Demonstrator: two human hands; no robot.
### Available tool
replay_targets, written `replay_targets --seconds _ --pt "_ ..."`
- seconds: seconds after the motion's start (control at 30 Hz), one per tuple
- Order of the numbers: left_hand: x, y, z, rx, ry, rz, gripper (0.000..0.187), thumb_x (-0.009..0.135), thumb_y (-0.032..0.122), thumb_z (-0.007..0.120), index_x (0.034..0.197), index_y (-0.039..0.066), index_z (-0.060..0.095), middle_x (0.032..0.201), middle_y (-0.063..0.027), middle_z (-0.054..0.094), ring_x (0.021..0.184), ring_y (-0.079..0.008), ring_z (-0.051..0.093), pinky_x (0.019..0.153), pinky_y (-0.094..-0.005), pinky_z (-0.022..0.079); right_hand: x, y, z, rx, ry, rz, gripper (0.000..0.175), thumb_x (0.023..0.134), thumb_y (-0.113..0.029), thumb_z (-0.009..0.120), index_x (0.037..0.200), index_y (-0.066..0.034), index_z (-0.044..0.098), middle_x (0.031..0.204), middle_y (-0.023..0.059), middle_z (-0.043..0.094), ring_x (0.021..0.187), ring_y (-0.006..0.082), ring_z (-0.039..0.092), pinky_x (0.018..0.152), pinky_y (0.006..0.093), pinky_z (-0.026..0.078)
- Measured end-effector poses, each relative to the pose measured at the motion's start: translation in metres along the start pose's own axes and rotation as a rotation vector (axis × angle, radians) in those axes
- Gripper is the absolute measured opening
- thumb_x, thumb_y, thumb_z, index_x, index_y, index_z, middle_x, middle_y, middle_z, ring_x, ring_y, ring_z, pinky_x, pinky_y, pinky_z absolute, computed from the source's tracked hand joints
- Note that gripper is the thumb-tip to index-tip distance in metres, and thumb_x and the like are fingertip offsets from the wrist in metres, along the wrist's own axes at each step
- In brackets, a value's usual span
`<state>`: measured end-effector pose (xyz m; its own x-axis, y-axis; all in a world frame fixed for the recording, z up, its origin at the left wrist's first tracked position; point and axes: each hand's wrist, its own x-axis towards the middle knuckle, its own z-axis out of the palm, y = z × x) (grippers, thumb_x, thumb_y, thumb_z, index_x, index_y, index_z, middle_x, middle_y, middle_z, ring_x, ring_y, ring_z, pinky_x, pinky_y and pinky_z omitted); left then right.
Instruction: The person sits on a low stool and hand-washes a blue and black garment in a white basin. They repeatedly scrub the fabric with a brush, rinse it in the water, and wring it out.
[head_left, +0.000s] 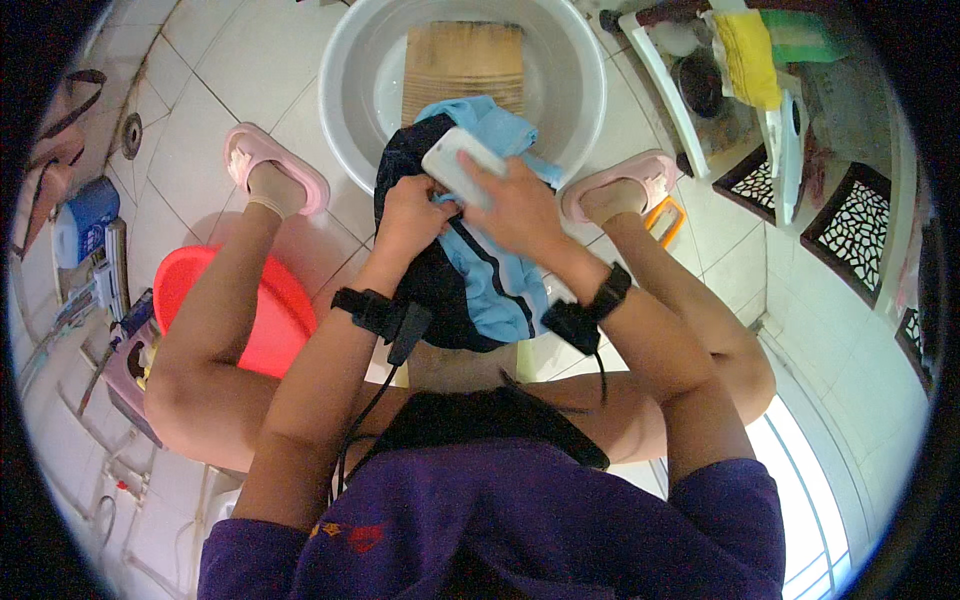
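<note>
My right hand (514, 206) grips a white oblong block (459, 161); whether it is a soap bar or a brush back I cannot tell. My left hand (416, 217) pinches a fold of a light blue and black garment (495, 292), just left of the block. The garment drapes over the near rim of a large metal basin (587, 97) and hangs down between my knees. Inside the basin a wooden washboard (465, 64) leans with its ridged part partly under the cloth. The cloth beneath my hands is hidden.
A red plastic basin (281, 330) stands by my left leg. An orange-framed object (665, 223) lies beside my right slipper (619, 184). At far left is a blue jug (88, 221). A white rack (667, 97) with a yellow cloth (745, 60) stands at right. Cables hang from both wrists.
</note>
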<state>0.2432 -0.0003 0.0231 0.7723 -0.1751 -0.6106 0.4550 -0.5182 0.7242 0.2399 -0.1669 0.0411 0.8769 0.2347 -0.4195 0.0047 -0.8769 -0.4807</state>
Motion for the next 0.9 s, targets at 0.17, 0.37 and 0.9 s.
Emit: replay_targets --seconds 0.17,0.37,0.9 --pt "-0.006 -0.004 0.000 0.229 -0.004 0.158 0.020 0.066 0.010 0.072 0.075 -0.003 0.059 0.066 -0.0202 0.058 0.062 -0.0305 0.061 0.057 -0.0357 0.046 0.050 0.035 0.009 -0.022 0.138 0.196 0.057 0.076 -0.038 0.059 0.130 -0.0266 0.045 0.102 0.0272 0.053 0.093 0.0394 0.056 0.078 0.0455 0.047" --pt "-0.006 -0.005 0.000 0.162 0.023 0.068 0.021 0.070 0.015 0.071 0.082 0.000 0.062 0.064 -0.0149 0.058 0.059 -0.0252 0.059 0.057 -0.0339 0.045 0.069 0.049 -0.009 -0.122 0.095 0.194 0.059 0.076 -0.038 0.059 0.131 -0.0248 0.044 0.101 0.0272 0.053 0.095 0.0402 0.055 0.082 0.0476 0.045" --pt "0.048 0.062 -0.057 0.043 0.564 0.276 0.029 0.088 0.022 0.055 0.096 -0.005 0.050 0.078 -0.0224 0.055 0.078 -0.0392 0.056 0.072 -0.0407 0.045 0.022 0.038 -0.056 0.963 0.393 0.270 0.066 0.079 -0.021 0.058 0.138 -0.0073 0.031 0.118 0.0185 0.054 0.100 0.0188 0.054 0.087 0.0291 0.042"
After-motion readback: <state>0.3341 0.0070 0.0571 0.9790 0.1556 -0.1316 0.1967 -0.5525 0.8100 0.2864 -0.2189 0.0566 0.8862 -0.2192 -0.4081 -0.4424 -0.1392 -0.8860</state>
